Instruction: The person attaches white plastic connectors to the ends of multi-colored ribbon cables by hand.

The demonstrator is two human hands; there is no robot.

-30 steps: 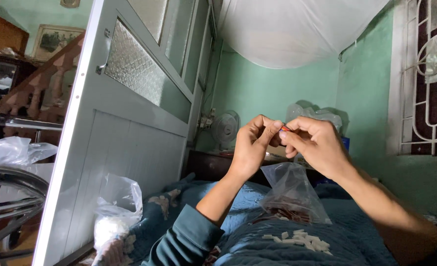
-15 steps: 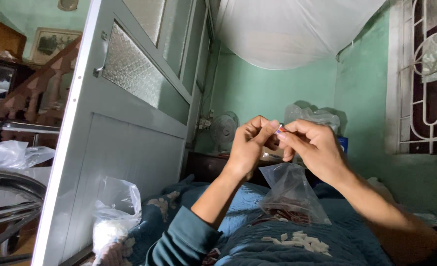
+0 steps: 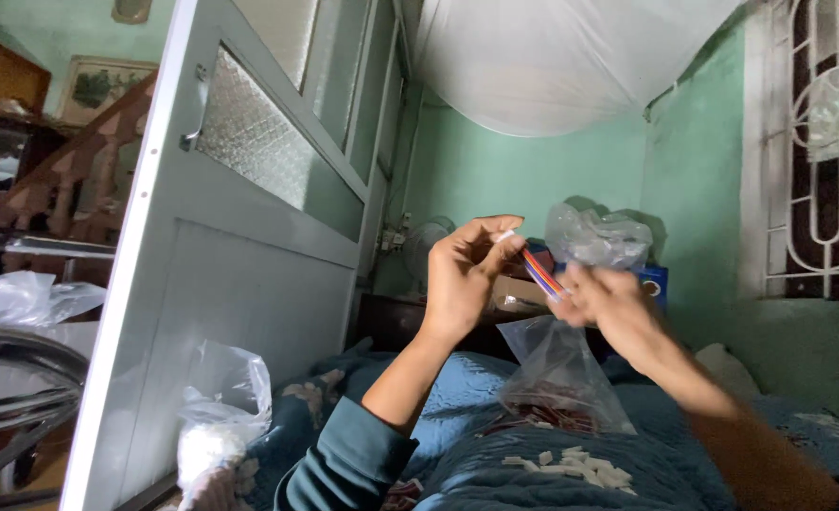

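Note:
My left hand (image 3: 462,274) is raised in front of me and pinches a small white plug with a short bundle of coloured wires (image 3: 536,268) running from it. My right hand (image 3: 609,308), blurred, is just right of the wires' lower end; whether it touches them I cannot tell. A clear plastic bag (image 3: 561,374) hangs under my right hand, with small reddish parts in its bottom. Several small white plugs (image 3: 571,466) lie loose on the blue blanket (image 3: 457,445) over my lap.
A grey door with frosted glass panes (image 3: 239,218) stands open on the left. By it lies a plastic bag of white pieces (image 3: 216,426). A wheel (image 3: 3,378) shows at far left. Behind my hands are a fan (image 3: 429,246), a crumpled clear bag (image 3: 599,237) and a barred window (image 3: 817,142).
My hands, pressed together at the plug a second ago, have parted. My right hand has slid down and right along the wires, which now show stretched between the hands.

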